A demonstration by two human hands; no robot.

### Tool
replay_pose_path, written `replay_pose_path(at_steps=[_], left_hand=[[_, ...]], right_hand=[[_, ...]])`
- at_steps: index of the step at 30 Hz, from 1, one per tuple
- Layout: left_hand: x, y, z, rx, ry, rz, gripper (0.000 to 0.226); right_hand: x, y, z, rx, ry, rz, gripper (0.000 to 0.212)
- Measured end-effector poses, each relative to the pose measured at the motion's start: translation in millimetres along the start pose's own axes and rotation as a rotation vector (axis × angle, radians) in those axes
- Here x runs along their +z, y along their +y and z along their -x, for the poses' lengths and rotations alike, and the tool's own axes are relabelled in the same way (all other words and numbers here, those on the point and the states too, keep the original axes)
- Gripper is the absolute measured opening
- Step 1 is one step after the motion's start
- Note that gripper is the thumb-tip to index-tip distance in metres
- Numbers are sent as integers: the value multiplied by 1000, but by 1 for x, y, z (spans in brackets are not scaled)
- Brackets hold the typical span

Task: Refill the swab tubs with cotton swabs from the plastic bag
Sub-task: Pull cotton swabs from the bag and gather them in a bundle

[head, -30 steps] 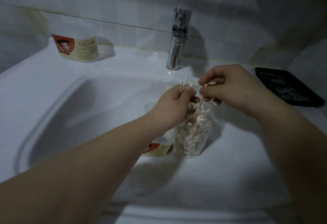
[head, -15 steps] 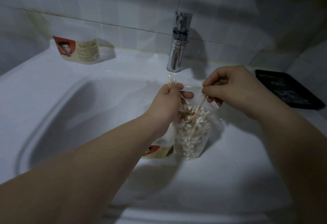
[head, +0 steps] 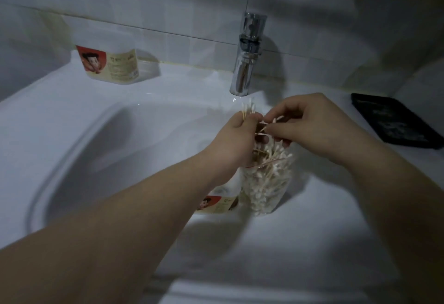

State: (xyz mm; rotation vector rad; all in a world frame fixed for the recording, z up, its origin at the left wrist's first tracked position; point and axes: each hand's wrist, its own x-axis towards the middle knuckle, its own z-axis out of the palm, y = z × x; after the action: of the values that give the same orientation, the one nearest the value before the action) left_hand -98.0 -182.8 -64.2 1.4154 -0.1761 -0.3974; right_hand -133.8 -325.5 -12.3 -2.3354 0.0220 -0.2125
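A clear plastic bag [head: 266,183] full of cotton swabs stands on the sink's right rim. Above its mouth my left hand [head: 236,140] grips a small bunch of swabs [head: 247,109] whose white tips stick up past my fingers. My right hand [head: 310,123] pinches one or two swabs [head: 269,124] right beside the left hand's fingers. A labelled swab tub [head: 216,201] sits just left of the bag, mostly hidden by my left wrist. A second swab tub [head: 110,66] with a red and cream label stands at the back left by the wall.
The white sink basin [head: 101,150] lies to the left of my hands. A chrome tap [head: 247,56] rises just behind them. A black tray [head: 394,121] lies on the rim at the far right. Tiled wall closes the back.
My right hand has moved left and brought its swabs against the left hand's bunch. The left hand has stayed over the bag's mouth with its bunch held upright.
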Motion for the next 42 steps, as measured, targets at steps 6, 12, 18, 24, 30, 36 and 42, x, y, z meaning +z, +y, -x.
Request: replay_pose_path(at_steps=[6,12,18,24,30,36,42], left_hand=[[0,3,5,46,-4,-144,29],[-1,2,6,69,-71,-123,29],[-1,1,7,91,-141,-206,24],[0,-1,3,67,-124,-249,22],[1,2,4,16,-105,-116,18],[-2,0,3,67,-132,-157,34],[-2,-4,-2,12,-108,-42,26]], right_hand=[[7,2,-4,14,102,-187,15],[8,3,-5,2,162,-186,16],[8,8,-7,-3,193,-111,15],[6,5,-6,-10,178,-185,21],[-1,5,-6,44,177,-270,23],[5,6,-5,31,122,-194,24],[2,13,-8,1,121,-8,26]])
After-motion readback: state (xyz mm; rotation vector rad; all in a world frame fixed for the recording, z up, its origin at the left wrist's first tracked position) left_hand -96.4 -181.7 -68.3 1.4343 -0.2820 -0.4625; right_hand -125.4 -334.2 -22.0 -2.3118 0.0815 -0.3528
